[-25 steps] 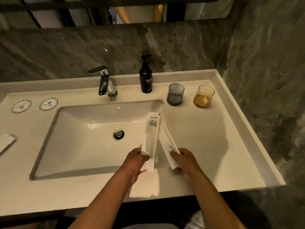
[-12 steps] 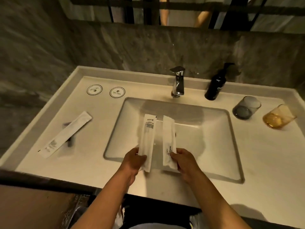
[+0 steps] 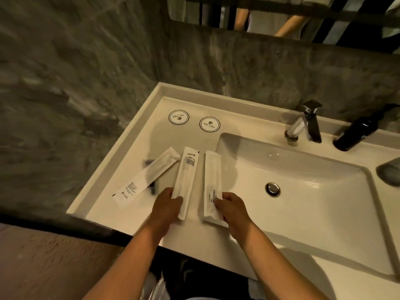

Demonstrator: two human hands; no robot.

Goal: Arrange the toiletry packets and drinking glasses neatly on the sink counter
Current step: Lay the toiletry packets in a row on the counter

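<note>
My left hand (image 3: pixel 166 207) grips the near end of a long white toiletry packet (image 3: pixel 187 169) with small black print. My right hand (image 3: pixel 232 207) grips a second white packet (image 3: pixel 212 172) marked "BRUSHING". Both packets point away from me, side by side, over the counter (image 3: pixel 138 221) left of the basin. A third white packet (image 3: pixel 147 176) lies slanted on the counter further left, with a dark thing partly hidden under it. A grey glass (image 3: pixel 389 173) is cut off at the right edge. The amber glass is out of view.
Two round white coasters (image 3: pixel 178 117) (image 3: pixel 209 124) lie at the back left of the counter. The basin (image 3: pixel 303 191) with its drain fills the middle. A chrome tap (image 3: pixel 307 124) and a black pump bottle (image 3: pixel 357 133) stand behind it. Grey stone walls close in the left and back.
Both hands have carried their packets leftward from over the basin to the left counter, beside the slanted packet. My view turned left, so the glasses slid out to the right.
</note>
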